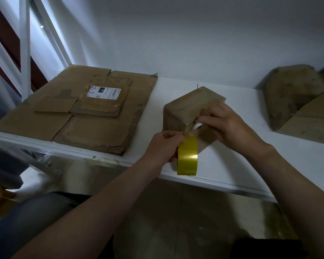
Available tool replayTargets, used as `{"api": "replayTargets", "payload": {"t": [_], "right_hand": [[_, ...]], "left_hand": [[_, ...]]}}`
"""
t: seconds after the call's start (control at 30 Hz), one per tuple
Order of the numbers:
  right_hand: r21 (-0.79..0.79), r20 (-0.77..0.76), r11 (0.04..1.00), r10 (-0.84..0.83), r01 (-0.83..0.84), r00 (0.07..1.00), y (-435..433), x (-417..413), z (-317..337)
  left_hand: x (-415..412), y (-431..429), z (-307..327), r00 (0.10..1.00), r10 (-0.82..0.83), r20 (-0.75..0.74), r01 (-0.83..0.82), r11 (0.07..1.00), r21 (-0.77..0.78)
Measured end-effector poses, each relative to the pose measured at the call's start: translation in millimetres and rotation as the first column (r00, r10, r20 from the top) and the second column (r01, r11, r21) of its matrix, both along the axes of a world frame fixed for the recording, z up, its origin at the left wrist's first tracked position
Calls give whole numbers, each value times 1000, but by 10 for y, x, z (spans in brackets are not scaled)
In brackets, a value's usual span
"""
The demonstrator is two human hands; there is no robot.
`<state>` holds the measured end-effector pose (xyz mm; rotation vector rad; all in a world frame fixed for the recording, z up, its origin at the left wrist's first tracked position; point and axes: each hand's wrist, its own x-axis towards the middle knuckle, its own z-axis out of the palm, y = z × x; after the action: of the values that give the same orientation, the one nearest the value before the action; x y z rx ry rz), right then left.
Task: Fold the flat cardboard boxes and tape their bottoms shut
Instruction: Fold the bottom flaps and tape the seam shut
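Head view: small folded box (187,107) sits mid-shelf (232,165), w/ both hands at its near edge. L hand (163,146) grips yellow tape roll (187,156) just below box; R hand (226,124) pinches small white tool (197,126) against box front. Flat cardboard (94,128) lies well left.

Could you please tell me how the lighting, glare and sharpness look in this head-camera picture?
Head view: dim, bluish light, brightest by the white uprights at left; a glare spot on the yellow tape roll; the cardboard boxes at far right look soft and smeared.
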<state>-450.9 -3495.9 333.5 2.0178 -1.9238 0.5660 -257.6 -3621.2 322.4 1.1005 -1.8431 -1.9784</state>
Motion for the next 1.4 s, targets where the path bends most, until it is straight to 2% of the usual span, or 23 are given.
{"api": "replayTargets", "payload": {"t": [0.13,0.27,0.37,0.53,0.63,0.77,0.93,1.1,1.2,1.3,1.4], "right_hand": [[-86,48,993,-78,82,996,203,-105,9],[-134,129,991,9,8,992,210,95,74],[-119,135,992,59,-43,989,136,236,84],[-8,82,998,69,-68,994,129,232,-32],[11,127,1000,23,-25,992,231,109,-46],[-51,259,999,20,-7,966,276,197,5],[-73,220,996,65,-49,973,149,352,0],[51,161,993,96,-105,982,94,306,-108],[93,156,992,68,-83,985,198,120,-139],[104,265,994,-2,-26,964,300,52,-144],[46,349,999,-10,-6,937,296,109,-85]], "left_hand": [[19,16,-10,1000,-26,16,26,999,23],[38,43,-18,1000,-30,1,30,999,35],[54,90,-35,1000,-15,-27,17,998,64],[92,112,-43,999,-21,-35,24,997,76],[110,95,-27,998,-30,-46,34,996,88],[129,114,-33,999,-19,-47,24,993,113],[152,170,-22,999,-12,-47,18,993,114],[187,163,-25,999,-11,-33,15,991,133],[222,133,5,1000,-15,-21,18,991,136],[243,128,13,999,-48,-6,48,991,123],[247,153,7,997,-71,3,70,992,103]]}}
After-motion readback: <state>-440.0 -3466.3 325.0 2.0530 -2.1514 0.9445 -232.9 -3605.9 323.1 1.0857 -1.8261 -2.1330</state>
